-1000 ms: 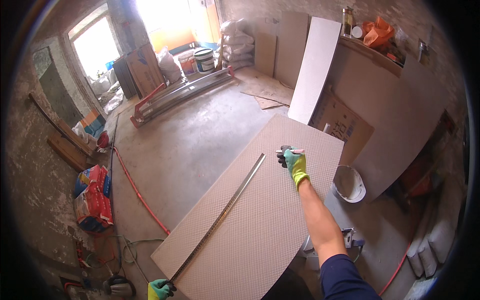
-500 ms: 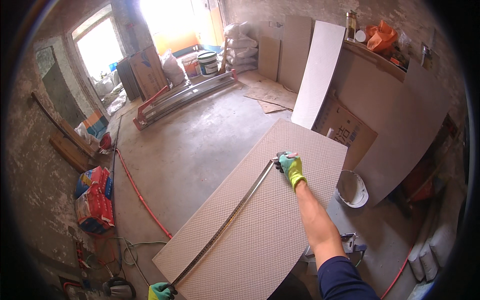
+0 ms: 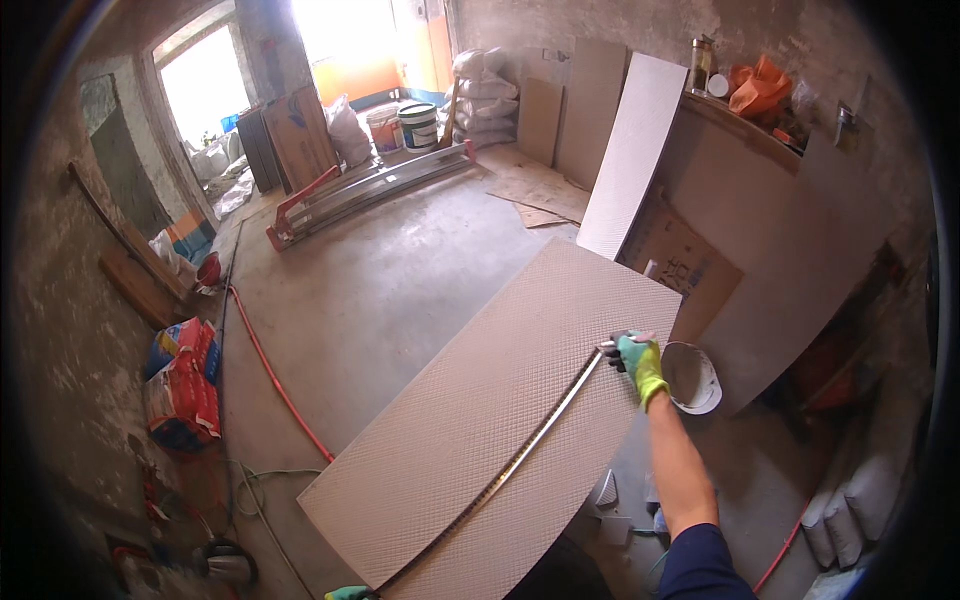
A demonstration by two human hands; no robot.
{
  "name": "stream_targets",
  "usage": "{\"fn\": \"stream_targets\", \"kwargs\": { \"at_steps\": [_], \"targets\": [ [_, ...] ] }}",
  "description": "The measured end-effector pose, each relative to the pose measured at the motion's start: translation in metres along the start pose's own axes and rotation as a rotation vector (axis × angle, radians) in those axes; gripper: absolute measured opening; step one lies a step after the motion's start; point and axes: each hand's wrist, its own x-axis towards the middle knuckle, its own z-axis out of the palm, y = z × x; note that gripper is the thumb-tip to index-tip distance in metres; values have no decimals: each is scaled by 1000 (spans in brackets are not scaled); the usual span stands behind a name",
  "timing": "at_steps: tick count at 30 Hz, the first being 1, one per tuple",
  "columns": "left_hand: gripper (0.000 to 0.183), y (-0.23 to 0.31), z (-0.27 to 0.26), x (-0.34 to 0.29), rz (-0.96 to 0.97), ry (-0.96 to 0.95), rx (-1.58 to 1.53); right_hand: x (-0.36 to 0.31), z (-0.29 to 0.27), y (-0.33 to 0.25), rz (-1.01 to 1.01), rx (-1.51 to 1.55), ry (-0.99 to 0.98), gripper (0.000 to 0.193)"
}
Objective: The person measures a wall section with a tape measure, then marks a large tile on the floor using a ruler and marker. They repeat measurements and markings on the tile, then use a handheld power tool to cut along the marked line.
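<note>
A large beige tile [image 3: 450, 400] with a fine grid-textured face lies slanted in front of me. Across it runs the metal blade of a tape measure [image 3: 502, 479], from the lower edge up toward the right. My right hand [image 3: 638, 364], in a green and yellow glove with dark fingertips, is closed on the blade's upper end near the tile's right edge. A slim pale stick also shows at those fingers; its kind is unclear. At the bottom edge my left hand [image 3: 350, 593], gloved alike and mostly cut off, holds the blade's lower end.
A white bucket [image 3: 692, 378] stands right of the tile. A long tile cutter [image 3: 375, 195] lies on the floor beyond. Red bags [image 3: 185, 390] and a red hose [image 3: 265, 355] are at left. Boards [image 3: 635, 150] lean on the right wall, near stacked sacks [image 3: 485, 100].
My right hand has moved right and nearer to me with the tape's end, toward the tile's right edge. The tape has shifted right across the tile. My left hand shows less.
</note>
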Motion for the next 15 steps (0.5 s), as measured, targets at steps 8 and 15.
{"fn": "stream_targets", "kwargs": {
  "at_steps": [8, 15],
  "targets": [
    [17, -20, 33, -47, 86, -3, 158, -43, -88, 5, -54, 127, 81, 18],
    [22, -124, 19, -104, 10, -66, -231, -150, -63, -31, -416, 74, -128, 27]
  ]
}}
